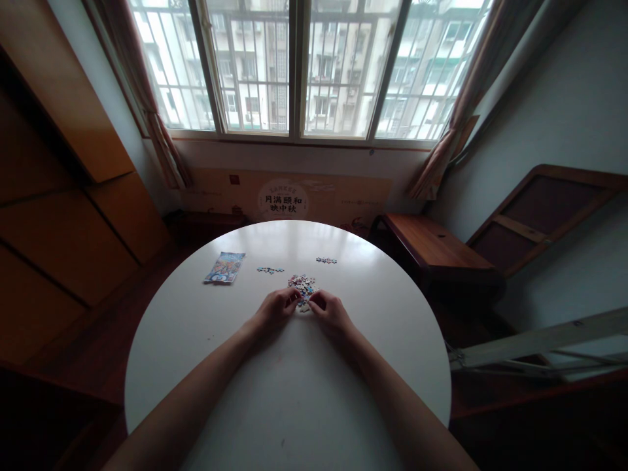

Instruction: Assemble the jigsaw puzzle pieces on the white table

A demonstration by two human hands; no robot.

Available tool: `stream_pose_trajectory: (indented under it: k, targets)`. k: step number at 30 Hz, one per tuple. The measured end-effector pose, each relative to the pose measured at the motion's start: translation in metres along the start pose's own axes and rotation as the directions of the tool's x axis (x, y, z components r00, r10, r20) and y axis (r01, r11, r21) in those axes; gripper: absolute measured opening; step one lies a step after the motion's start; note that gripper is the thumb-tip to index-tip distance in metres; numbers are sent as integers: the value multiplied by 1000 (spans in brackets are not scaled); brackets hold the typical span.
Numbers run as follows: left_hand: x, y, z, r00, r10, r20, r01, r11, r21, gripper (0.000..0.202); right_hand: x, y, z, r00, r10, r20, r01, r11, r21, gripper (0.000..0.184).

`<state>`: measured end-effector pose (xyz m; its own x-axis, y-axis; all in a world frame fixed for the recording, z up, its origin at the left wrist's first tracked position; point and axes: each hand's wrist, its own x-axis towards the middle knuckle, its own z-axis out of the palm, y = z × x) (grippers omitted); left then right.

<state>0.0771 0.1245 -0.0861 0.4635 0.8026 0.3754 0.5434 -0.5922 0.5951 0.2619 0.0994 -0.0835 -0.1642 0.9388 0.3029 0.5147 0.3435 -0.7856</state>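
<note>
A small heap of jigsaw puzzle pieces (302,282) lies near the middle of the white round table. At its near edge, my left hand (279,306) and my right hand (331,311) come close together from either side. Both have thumb and fingers pinched at small puzzle pieces (305,301) between them; the exact pieces are partly hidden by the fingertips. Beyond the heap lie two short strips of puzzle pieces, a left strip (270,269) and a right strip (326,260). A colourful printed packet (226,267) rests flat to the left.
The round table (220,405) has its curved edge on all visible sides. A low wooden bench (432,245) stands beyond it on the right, and a folded wooden frame (540,216) leans at the wall. Orange cabinets (53,248) line the left, with a barred window (333,72) ahead.
</note>
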Motion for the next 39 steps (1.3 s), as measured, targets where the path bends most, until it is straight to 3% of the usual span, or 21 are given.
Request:
stream_pose_trajectory:
  k: [39]
  targets:
    - [0, 0, 1, 1000, -21, 14, 21, 1000, -6, 16, 0, 0, 0, 999, -25, -24, 24, 1000, -6, 12]
